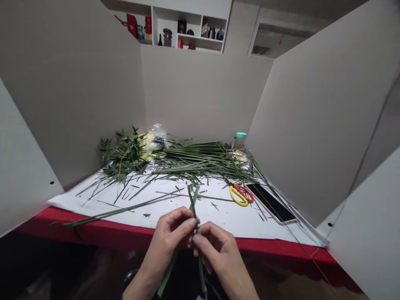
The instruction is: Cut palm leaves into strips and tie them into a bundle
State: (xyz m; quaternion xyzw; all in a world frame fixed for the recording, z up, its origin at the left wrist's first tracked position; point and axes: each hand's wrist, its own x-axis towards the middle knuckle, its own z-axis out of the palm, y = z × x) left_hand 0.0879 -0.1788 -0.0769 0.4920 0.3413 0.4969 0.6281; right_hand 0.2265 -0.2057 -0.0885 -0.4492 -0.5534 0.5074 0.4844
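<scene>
Long green leaf strips [168,271] cross between my two hands at the table's front edge. My left hand [170,233] pinches them between thumb and fingers. Close against it, my right hand [217,246] also has thumb and fingertips closed on the strips, slightly lower. Two strip ends stick up above the hands over the white sheet, and longer tails hang down below the edge. The exact crossing is partly hidden by my fingers. To the right of my hands lie scissors [239,196] with one yellow and one red handle.
A phone [271,202] lies at the right. Behind spreads a heap of long green leaves [200,154], with leafy sprigs [125,154] and a clear plastic bag [158,137] at the left. A teal-lidded bottle [239,141] stands at the back. Grey panels [206,91] enclose the table.
</scene>
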